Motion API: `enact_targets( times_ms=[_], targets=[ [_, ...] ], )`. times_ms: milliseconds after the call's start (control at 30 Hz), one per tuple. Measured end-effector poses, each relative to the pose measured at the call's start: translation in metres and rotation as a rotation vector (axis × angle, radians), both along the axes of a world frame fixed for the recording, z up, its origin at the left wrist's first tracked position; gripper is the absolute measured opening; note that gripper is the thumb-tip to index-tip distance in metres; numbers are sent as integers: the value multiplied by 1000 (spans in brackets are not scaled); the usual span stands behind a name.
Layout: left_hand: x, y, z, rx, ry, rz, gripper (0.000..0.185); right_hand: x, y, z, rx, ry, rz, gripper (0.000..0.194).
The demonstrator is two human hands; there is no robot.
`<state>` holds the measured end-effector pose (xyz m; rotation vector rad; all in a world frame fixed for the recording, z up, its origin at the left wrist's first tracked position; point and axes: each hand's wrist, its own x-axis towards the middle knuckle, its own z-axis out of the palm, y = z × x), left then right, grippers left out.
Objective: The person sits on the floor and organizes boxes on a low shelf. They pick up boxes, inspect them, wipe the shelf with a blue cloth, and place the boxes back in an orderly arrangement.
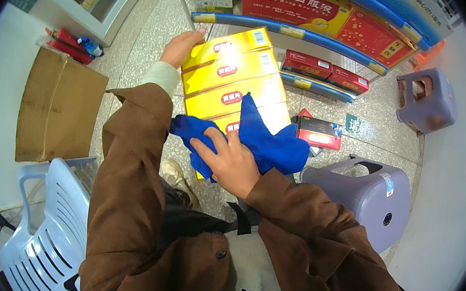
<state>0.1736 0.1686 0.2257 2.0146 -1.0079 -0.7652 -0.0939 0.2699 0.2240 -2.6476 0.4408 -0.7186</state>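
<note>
A row of several yellow cardboard boxes (234,79) with red labels lies before me, held together as one stack. My left hand (184,47) grips the far left end of it, the thumb or a finger over the edge. A blue cloth (276,144) is bunched over the near end of the boxes. My right hand (231,160) presses on the cloth with its fingers, holding it against the boxes. What supports the boxes from beneath is hidden.
A shelf rack with blue edges (291,31) and red boxes (309,63) stands ahead. Black-and-red boxes (320,132) lie on the floor. Purple plastic stools (365,195) stand on the right. To the left are flattened cardboard (60,108), a pale blue chair (58,220) and a glass cabinet (114,15).
</note>
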Motion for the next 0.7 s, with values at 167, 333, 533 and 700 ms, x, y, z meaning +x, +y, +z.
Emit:
enact_targets(
  times_ms=[167,333,533,700],
  targets=[
    [-38,-11,11,166,-590,-16,58,-6,16,-1,-103,12,15,40],
    [-57,20,-23,-237,-534,120,48,-28,-19,20,37,22,-142,39],
    [-54,79,-90,-286,-148,195,34,-68,-115,19,833,-694,-415,30],
    [-94,73,-94,-458,60,64,30,-33,-124,-44,638,-500,-243,28]
  ],
)
